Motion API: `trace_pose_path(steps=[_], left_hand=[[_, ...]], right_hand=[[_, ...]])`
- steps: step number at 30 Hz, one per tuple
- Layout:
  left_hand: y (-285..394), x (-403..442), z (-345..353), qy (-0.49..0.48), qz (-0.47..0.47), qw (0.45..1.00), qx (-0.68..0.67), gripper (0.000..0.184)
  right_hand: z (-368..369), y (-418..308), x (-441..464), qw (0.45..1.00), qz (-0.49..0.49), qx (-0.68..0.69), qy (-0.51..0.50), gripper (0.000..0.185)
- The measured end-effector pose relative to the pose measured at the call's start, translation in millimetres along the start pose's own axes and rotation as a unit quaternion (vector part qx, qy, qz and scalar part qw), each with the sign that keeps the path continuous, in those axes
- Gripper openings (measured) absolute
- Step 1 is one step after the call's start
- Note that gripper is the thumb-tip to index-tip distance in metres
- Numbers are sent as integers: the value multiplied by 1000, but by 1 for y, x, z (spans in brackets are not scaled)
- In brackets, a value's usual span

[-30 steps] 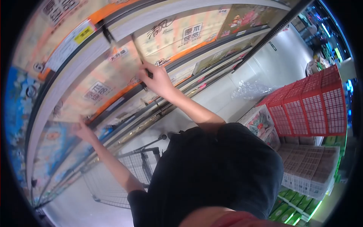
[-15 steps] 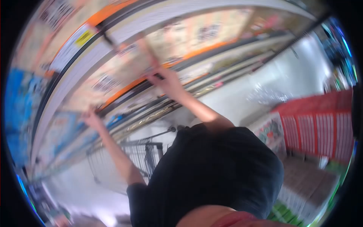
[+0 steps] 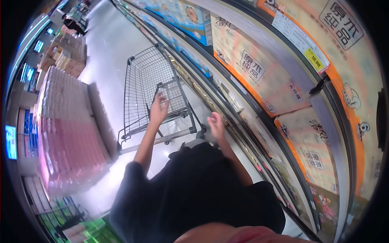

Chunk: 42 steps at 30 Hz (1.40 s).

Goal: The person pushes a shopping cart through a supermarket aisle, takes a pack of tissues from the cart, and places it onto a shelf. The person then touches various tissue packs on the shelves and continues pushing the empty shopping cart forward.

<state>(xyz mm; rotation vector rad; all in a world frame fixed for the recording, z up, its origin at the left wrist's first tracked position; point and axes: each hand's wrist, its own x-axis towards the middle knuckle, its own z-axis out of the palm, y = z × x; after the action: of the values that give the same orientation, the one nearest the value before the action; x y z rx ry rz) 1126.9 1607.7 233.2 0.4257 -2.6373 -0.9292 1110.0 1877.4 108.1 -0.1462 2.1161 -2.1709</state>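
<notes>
The left hand (image 3: 159, 110) was raised in front of the shopping cart (image 3: 139, 87), its fingers loosely parted and nothing visible between them. The right hand (image 3: 216, 123) was raised to its right, beside the cart's near end, with bent fingers; whether it held anything could not be told. Both forearms reached forward from the dark shirt (image 3: 194, 194), elbows bent. The cart stood on the pale floor (image 3: 106, 52), which showed through its wire mesh. To the right, a shelf tier held cream packs (image 3: 255, 65) with orange bands, side by side; farther along were blue packs (image 3: 182, 16). To the left rose a film-wrapped stack (image 3: 67, 125), with cartons (image 3: 69, 56) beyond it and another person (image 3: 73, 23) far off. A second earlier, both hands had been at a cream pack on the shelf; now they were away from it, and the view had swung toward the cart.
</notes>
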Motion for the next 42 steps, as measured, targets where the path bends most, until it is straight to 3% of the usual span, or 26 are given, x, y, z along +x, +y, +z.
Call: trace_pose_path(steps=[2,4,7,8,10,14,16,17,21,24,26,29,33,37,42], left_hand=[[-50,-58,-20,-3,-125,991,48,49],[-91,-102,-28,54,26,981,182,44],[-65,-106,-28,104,-51,977,179,42],[-62,-100,-28,104,-57,977,178,42],[-62,-83,-24,77,-153,961,215,43],[-89,-77,-12,73,-70,957,272,39],[-95,-69,-9,55,-94,966,236,40],[-98,-65,-7,54,-95,968,226,42],[-104,-27,-19,106,-14,974,200,46],[-120,17,-38,87,-44,980,171,45],[-137,45,-47,110,-16,977,183,45],[-163,89,-64,35,-75,986,144,39],[-206,140,-77,-36,-119,990,60,34],[-246,189,-89,-89,-84,990,73,33],[-277,243,-101,26,-81,995,50,29]], right_hand=[[30,4,-2,997,31,-27,-61,56],[61,7,2,996,25,-11,-80,57],[72,4,4,995,38,8,-95,59],[75,0,6,995,47,17,-88,60],[75,-3,7,993,68,19,-89,61],[93,4,7,981,113,119,-104,71],[104,-9,10,992,55,-8,-112,78],[107,-17,16,992,74,25,-98,83],[122,-24,37,992,49,-54,-107,80],[151,-27,68,989,82,-65,-101,81],[174,-28,97,991,48,-101,-80,76],[206,-31,143,981,17,-180,-73,65],[246,-20,204,983,26,-157,-91,69],[291,-11,258,985,51,-101,-127,64],[346,-21,308,982,39,-108,-153,62]])
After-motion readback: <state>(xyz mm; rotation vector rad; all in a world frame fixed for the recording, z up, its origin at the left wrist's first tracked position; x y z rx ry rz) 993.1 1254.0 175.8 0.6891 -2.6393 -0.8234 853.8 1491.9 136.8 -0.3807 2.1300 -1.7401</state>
